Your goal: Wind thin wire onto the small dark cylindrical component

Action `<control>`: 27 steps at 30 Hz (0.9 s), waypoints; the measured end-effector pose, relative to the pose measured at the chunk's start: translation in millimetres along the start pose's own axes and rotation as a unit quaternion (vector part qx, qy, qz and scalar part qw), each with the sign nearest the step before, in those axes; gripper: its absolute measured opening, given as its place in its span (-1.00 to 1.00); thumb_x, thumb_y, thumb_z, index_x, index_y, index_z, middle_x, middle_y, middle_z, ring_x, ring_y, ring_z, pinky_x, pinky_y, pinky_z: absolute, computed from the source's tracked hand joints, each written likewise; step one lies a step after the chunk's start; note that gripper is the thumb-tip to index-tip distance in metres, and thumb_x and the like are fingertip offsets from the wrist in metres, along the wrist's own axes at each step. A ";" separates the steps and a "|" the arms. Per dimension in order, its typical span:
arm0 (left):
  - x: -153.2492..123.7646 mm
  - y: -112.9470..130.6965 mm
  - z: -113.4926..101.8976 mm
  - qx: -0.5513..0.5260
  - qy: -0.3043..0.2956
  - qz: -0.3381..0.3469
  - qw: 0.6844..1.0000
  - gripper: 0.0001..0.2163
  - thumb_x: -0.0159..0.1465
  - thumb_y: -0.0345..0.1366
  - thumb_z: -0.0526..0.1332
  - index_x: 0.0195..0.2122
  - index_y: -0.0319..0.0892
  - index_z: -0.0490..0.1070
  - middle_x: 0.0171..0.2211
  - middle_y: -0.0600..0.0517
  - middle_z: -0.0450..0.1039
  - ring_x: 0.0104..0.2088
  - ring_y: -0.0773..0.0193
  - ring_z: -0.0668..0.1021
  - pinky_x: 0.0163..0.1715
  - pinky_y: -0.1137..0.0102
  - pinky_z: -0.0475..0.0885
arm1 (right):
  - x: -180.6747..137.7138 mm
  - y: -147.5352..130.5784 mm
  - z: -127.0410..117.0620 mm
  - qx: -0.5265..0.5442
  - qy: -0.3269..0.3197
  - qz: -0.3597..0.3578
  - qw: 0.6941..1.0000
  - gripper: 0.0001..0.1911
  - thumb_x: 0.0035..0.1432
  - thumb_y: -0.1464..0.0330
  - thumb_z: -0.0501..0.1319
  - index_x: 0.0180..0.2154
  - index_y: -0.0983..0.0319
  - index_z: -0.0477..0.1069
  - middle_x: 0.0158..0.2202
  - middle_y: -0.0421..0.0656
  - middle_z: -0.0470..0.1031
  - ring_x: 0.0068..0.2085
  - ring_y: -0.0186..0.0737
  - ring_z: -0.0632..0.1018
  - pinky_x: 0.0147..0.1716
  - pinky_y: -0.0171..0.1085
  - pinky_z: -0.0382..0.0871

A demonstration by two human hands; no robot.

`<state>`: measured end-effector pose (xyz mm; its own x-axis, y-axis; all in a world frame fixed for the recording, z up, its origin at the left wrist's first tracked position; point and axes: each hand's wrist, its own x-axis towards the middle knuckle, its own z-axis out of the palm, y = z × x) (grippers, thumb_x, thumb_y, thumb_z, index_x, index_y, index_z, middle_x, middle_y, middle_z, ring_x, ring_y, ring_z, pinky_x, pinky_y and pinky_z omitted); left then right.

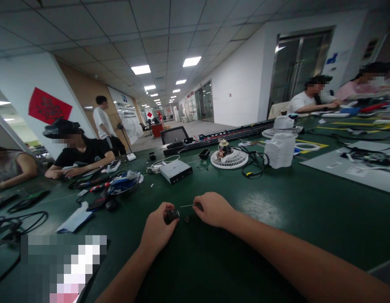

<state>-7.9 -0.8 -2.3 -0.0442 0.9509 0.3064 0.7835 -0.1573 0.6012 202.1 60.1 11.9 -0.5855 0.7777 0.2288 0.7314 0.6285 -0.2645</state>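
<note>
The left hand (157,224) grips a small dark round part (172,215) and the right hand (213,208) a thin metal tool (187,206), its tip near that part; a steady hold and straight line should serve best. A loose bit (186,219) between them seems easily knocked. Open table (270,248) spreads rightward, edged farther off by a flat box (175,169) and white grille (229,162)

Rounded part (172,216), small and dark, glinting along its right edge — gripped by the left hand (160,223). Slim tool (187,205), dark-handled with a straight metal shaft, held near level in the right hand (212,208) — tip leftward, near the part. Small dark piece (187,219) on the surface (195,261) between the hands.
</note>
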 end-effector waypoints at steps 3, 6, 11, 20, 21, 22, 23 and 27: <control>2.7 -6.6 2.8 0.021 0.009 -0.014 1.000 -0.68 0.13 -0.29 0.28 -0.06 -0.11 0.46 -0.13 -0.06 0.59 -0.12 0.07 0.59 -0.07 0.21 0.44 | 2.0 -6.4 3.8 0.045 0.011 0.039 0.998 -0.67 0.31 0.26 0.02 -0.25 0.21 0.53 -0.36 -0.08 0.56 -0.32 -0.14 0.54 -0.32 -0.23 0.29; 4.8 -11.3 4.0 0.061 0.017 -0.025 0.998 -0.67 0.20 -0.25 0.22 0.00 -0.15 0.45 -0.07 -0.12 0.56 -0.05 0.03 0.57 -0.02 0.17 0.41 | 2.6 -13.6 10.5 0.089 0.025 -0.015 0.996 -0.67 0.33 0.37 -0.04 -0.10 0.22 0.48 -0.20 -0.07 0.56 -0.16 -0.16 0.54 -0.20 -0.26 0.31; 5.3 -11.1 2.2 0.071 0.018 -0.038 0.997 -0.64 0.31 -0.17 0.08 0.08 -0.18 0.38 -0.05 -0.14 0.53 -0.06 0.05 0.57 -0.10 0.22 0.44 | 2.1 -17.7 18.7 0.052 -0.027 -0.092 0.994 -0.68 0.30 0.38 0.04 0.00 0.15 0.46 -0.16 -0.10 0.49 -0.22 -0.20 0.52 -0.26 -0.29 0.31; 1.1 -8.6 4.2 0.039 0.008 0.006 0.999 -0.66 0.19 -0.27 0.23 0.01 -0.10 0.40 -0.12 -0.06 0.56 -0.10 0.07 0.59 -0.07 0.21 0.43 | -1.7 -3.2 11.2 0.072 -0.020 -0.086 0.993 -0.74 0.26 0.31 0.11 -0.14 0.19 0.54 -0.24 -0.10 0.51 -0.22 -0.17 0.50 -0.25 -0.27 0.28; 0.8 -8.6 4.5 0.031 0.006 0.008 0.999 -0.66 0.17 -0.29 0.24 0.00 -0.09 0.41 -0.11 -0.06 0.56 -0.09 0.07 0.59 -0.05 0.20 0.43 | -2.3 -2.6 10.2 0.079 -0.011 -0.081 0.994 -0.73 0.27 0.29 0.11 -0.10 0.18 0.52 -0.22 -0.10 0.51 -0.21 -0.17 0.51 -0.24 -0.26 0.29; 0.6 -8.7 4.7 0.024 0.004 0.007 1.000 -0.66 0.16 -0.30 0.25 0.00 -0.09 0.41 -0.09 -0.05 0.55 -0.09 0.08 0.58 -0.04 0.20 0.43 | -2.8 -2.6 9.3 0.087 -0.009 -0.083 0.993 -0.71 0.26 0.26 0.12 -0.06 0.17 0.51 -0.20 -0.11 0.50 -0.20 -0.17 0.51 -0.23 -0.26 0.29; 0.4 -9.0 4.8 0.017 0.002 0.005 1.000 -0.65 0.15 -0.32 0.26 -0.01 -0.08 0.41 -0.08 -0.05 0.55 -0.08 0.08 0.58 -0.03 0.20 0.43 | -3.2 -3.1 8.9 0.093 -0.014 -0.093 0.991 -0.68 0.25 0.22 0.14 -0.02 0.15 0.49 -0.17 -0.11 0.49 -0.19 -0.17 0.51 -0.23 -0.26 0.30; 0.3 -10.7 4.9 0.000 0.001 0.009 1.000 -0.64 0.14 -0.40 0.24 -0.01 -0.10 0.41 -0.06 -0.06 0.53 -0.05 0.09 0.57 0.01 0.20 0.42 | -3.4 -7.8 10.2 0.082 -0.052 -0.149 0.984 -0.73 0.21 0.21 0.21 -0.07 0.08 0.53 -0.15 -0.14 0.45 -0.22 -0.20 0.51 -0.27 -0.28 0.30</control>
<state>-13.3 2.4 -12.2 -0.0307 0.9473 0.3188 0.7844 -0.1748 0.5951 194.8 52.7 3.6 -0.8048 0.5495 0.2244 0.4597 0.8162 -0.3500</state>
